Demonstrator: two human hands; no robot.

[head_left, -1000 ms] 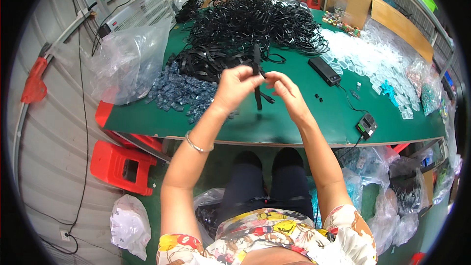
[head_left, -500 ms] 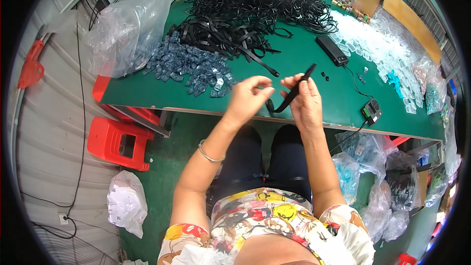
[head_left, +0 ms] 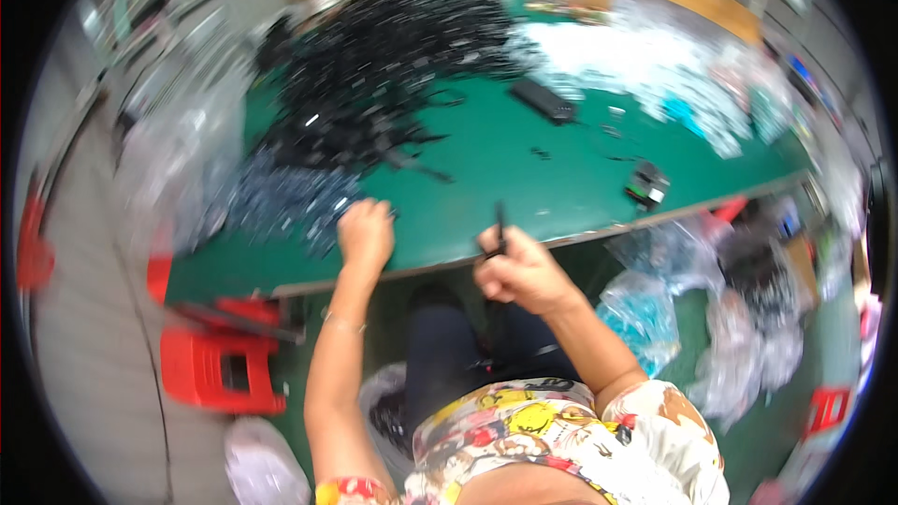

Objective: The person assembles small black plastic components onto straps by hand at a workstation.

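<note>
I see the right hand (head_left: 526,273) closed on a black strap (head_left: 500,218), thumb against fingers, one end standing up above the grip. I'd judge the strap light, bendy and hard to damage; a pinch on its flat, close to whichever end is being worked, should keep it from flopping. The left hand (head_left: 366,236) has its fingers curled down at the near right edge of the dark blue pieces (head_left: 285,194); motion blur means I can't tell whether it has hold of one. Those look small, stiff and slick to me, best taken singly by the edges with fingertips. Beyond the left hand, farther over the green worktop (head_left: 505,164), I see a heap of black straps (head_left: 323,136).
</note>
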